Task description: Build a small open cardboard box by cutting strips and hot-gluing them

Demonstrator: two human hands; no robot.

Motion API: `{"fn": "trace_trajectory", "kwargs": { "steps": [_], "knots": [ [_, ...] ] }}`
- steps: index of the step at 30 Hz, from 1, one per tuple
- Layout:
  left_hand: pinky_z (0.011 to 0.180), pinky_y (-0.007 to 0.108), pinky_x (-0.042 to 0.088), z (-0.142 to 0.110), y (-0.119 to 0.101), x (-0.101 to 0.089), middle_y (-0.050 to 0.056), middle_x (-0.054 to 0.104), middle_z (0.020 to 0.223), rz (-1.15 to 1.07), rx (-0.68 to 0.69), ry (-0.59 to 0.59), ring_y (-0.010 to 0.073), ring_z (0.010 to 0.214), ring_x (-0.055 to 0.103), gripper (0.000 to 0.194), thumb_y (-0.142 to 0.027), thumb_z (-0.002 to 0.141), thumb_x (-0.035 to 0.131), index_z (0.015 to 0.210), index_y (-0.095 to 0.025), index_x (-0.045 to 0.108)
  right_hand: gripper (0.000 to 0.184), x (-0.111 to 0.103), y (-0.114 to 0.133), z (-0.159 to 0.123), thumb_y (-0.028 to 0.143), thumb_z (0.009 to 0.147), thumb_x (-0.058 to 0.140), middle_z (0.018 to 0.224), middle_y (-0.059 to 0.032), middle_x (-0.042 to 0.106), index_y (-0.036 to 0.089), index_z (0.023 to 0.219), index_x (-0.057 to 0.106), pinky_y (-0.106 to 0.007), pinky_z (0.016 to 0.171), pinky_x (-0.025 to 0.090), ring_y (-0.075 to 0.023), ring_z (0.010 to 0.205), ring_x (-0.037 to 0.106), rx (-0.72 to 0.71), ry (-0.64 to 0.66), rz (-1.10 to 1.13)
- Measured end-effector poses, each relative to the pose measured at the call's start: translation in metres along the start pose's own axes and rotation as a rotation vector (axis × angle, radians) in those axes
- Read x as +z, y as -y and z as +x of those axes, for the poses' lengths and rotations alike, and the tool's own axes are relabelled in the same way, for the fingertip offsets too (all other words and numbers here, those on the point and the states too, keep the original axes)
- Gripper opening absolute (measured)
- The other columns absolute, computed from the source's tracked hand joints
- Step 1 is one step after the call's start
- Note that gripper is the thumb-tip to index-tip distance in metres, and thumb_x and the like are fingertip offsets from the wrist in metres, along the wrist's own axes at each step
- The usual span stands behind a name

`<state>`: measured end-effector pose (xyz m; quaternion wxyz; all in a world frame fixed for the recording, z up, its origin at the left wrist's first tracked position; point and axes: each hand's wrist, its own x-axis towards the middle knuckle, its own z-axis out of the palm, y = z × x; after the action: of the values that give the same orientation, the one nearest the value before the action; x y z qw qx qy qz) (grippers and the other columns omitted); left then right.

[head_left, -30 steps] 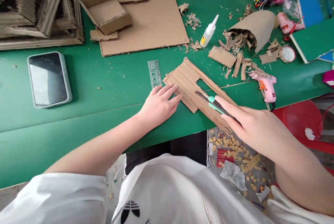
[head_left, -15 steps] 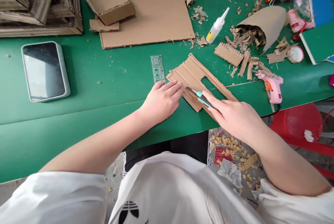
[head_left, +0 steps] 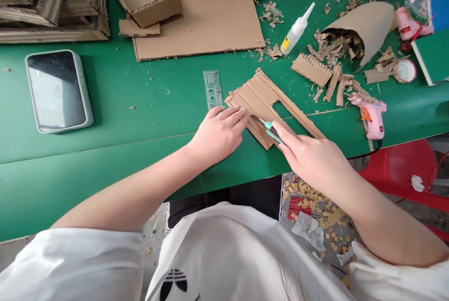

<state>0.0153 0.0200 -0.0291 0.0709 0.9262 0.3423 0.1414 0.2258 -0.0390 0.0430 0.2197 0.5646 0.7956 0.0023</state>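
Note:
My left hand (head_left: 221, 133) lies flat with its fingers stretched out over the left edge of a piece of cardboard (head_left: 255, 94), pressing on it. The piece has a long rectangular slot cut through it. In my right hand (head_left: 307, 154) is a green and black utility knife (head_left: 272, 131), its blade pointing left and resting at the cardboard just right of my left fingertips. A clear plastic ruler (head_left: 212, 89) with cut-out shapes lies beyond my left hand, its near end by the fingers.
A phone (head_left: 59, 90) lies on the left of the green table (head_left: 140, 118). Behind stand a cardboard tray (head_left: 154, 11) and a large cardboard sheet (head_left: 224, 16). To the right are a glue bottle (head_left: 296, 30), cardboard scraps (head_left: 312, 68), a pink glue gun (head_left: 374, 118) and a red stool (head_left: 403, 163).
The camera view has shifted slightly. The knife and right hand have barely moved over the cardboard, and my left hand stays in place.

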Motion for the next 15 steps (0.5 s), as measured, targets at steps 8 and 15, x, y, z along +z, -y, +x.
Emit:
{"fn": "trace_trajectory", "kwargs": {
  "steps": [8,15],
  "knots": [
    [0.096,0.045,0.045,0.0,-0.001,0.0,0.013,0.059,0.13,0.025,-0.007,0.006,0.0271,0.121,0.056,0.038,-0.016,0.09,0.04,0.122,-0.011,0.06,0.054,-0.004,0.001,0.001,0.024,0.092,0.036,0.074,-0.0056,0.071,0.024,0.146,0.032,-0.028,0.045,0.02,-0.0193,0.058,0.067,-0.003,0.025,-0.039],
    [0.093,0.047,0.046,0.0,-0.001,-0.001,0.013,0.06,0.13,0.056,0.004,-0.003,0.0279,0.119,0.058,0.037,-0.015,0.09,0.04,0.121,-0.011,0.06,0.053,-0.001,0.001,-0.01,0.025,0.093,0.036,0.075,-0.0046,0.071,0.025,0.146,0.033,-0.028,0.044,0.018,-0.0155,0.053,0.064,0.008,0.021,-0.034]
  ]
}}
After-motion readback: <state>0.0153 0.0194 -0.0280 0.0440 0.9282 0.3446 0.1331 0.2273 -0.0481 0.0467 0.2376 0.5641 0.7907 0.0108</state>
